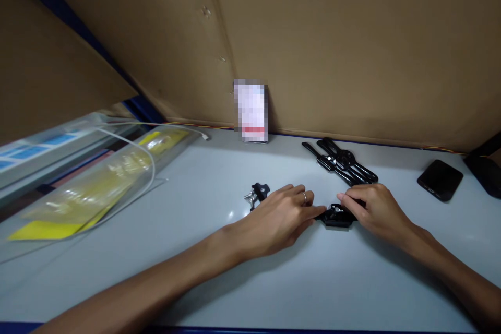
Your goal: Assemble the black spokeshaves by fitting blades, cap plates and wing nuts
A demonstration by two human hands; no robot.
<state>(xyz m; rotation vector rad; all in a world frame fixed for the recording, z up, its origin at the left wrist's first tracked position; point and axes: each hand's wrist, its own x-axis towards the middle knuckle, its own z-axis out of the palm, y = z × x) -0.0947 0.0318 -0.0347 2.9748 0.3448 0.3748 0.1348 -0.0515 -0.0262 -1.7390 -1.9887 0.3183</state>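
A black spokeshave (337,222) lies low over the table between my two hands, its flat sole edge toward me. My left hand (285,214), with a ring on one finger, is closed on its left handle; the index finger stretches to the body. On the other side my right hand (376,210) is closed at the right handle, thumb and forefinger beside the silver screw on top. Just behind my left hand are loose parts: a black cap plate (261,190) and small silver screws (249,198), partly hidden by the hand.
Several more black spokeshaves (340,160) lie in a pile farther back. A black phone (440,180) rests at the right. A card (251,110) leans on the cardboard wall (352,52). At left lie a clear plastic bag with yellow sheets (105,188) and a white cable (151,159).
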